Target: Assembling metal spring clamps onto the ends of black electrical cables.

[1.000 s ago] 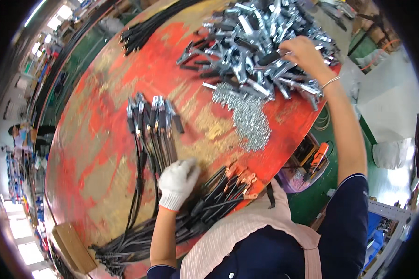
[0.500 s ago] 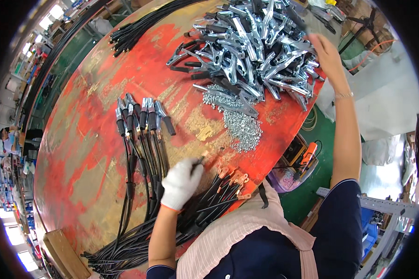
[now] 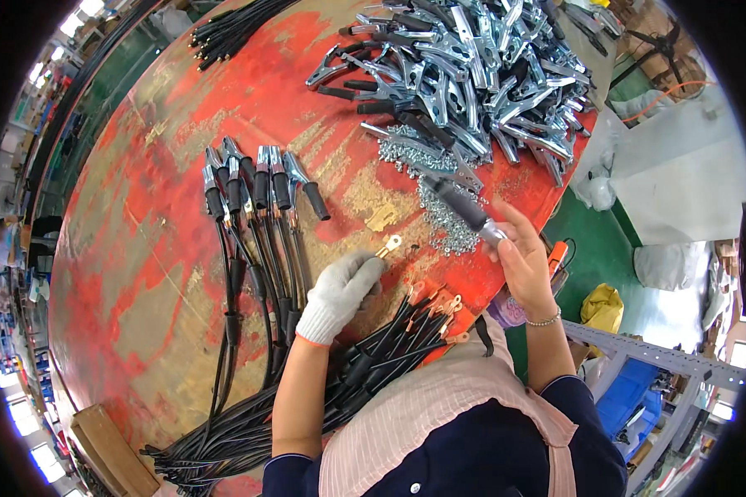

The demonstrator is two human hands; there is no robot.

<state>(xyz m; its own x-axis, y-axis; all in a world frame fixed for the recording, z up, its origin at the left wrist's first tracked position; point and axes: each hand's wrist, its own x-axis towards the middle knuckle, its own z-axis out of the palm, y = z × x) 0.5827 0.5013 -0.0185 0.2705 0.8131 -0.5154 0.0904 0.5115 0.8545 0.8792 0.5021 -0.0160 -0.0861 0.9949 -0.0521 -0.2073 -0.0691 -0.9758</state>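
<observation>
My left hand [image 3: 340,294], in a white knit glove, is closed around a cable end whose copper ring lug [image 3: 390,245] sticks out past the fingers. Between the thumb and fingers of my bare right hand [image 3: 526,269] is a silvery spring clamp [image 3: 462,205] with black grips, blurred by motion and tilted above the loose nuts [image 3: 449,232]. Under my left wrist lies a thick bundle of black cables [image 3: 373,364] with copper lugs. Several cables with clamps on their ends [image 3: 261,182] lie side by side to the left.
A large heap of clamps [image 3: 481,74] covers the far right of the worn red table [image 3: 141,273]. More black cables [image 3: 232,33] lie at the far edge, and a brown box [image 3: 112,447] stands at the near left. Beyond the right edge are a yellow bag [image 3: 603,308] and a metal frame [image 3: 655,356].
My right hand has come back from the clamp heap toward the middle, bringing a clamp. My left hand has moved slightly right, and the copper lug now shows clearly beyond its fingers.
</observation>
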